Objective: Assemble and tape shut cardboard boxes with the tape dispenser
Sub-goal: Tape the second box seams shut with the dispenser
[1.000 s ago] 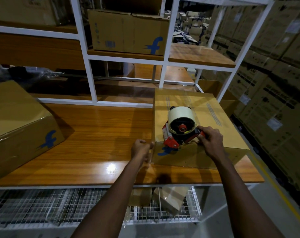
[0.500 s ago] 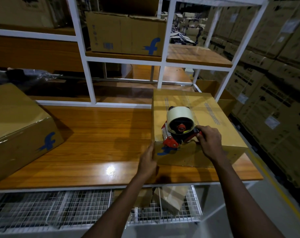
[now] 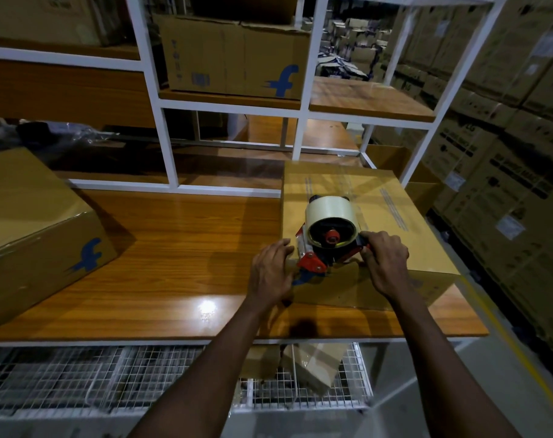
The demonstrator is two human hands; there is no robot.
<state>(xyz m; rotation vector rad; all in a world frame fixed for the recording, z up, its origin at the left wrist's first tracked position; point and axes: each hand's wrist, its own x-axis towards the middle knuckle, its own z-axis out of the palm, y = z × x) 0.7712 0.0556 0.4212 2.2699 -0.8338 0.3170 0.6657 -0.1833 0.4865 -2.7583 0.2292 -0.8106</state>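
The left hand (image 3: 270, 273) now lies flat on the near-left corner of the cardboard box (image 3: 395, 216), up from the counter (image 3: 174, 248) edge. The right hand (image 3: 384, 263) has its grip curled round the handle of the tape dispenser (image 3: 328, 235), which sits between both hands, lower centre-right.

The box (image 3: 395, 222) on the right is yellow-tan cardboard, with two dotted grey stripes printed along its top. On it, the tape dispenser (image 3: 327, 248) is bright red and black, its tape roll (image 3: 330, 210) pale cream around a red hub. The table (image 3: 180, 248) is glossy orange-brown with a streaky wood grain. The left box (image 3: 41, 241) is tan with a blue "f" logo, and the shelf box (image 3: 230, 58) is duller brown with the same blue mark. The shelf frame (image 3: 161, 121) and wire basket (image 3: 110, 380) are white, the basket a fine grid. The stacked cartons (image 3: 506, 153) are dark brown with black print and white labels.
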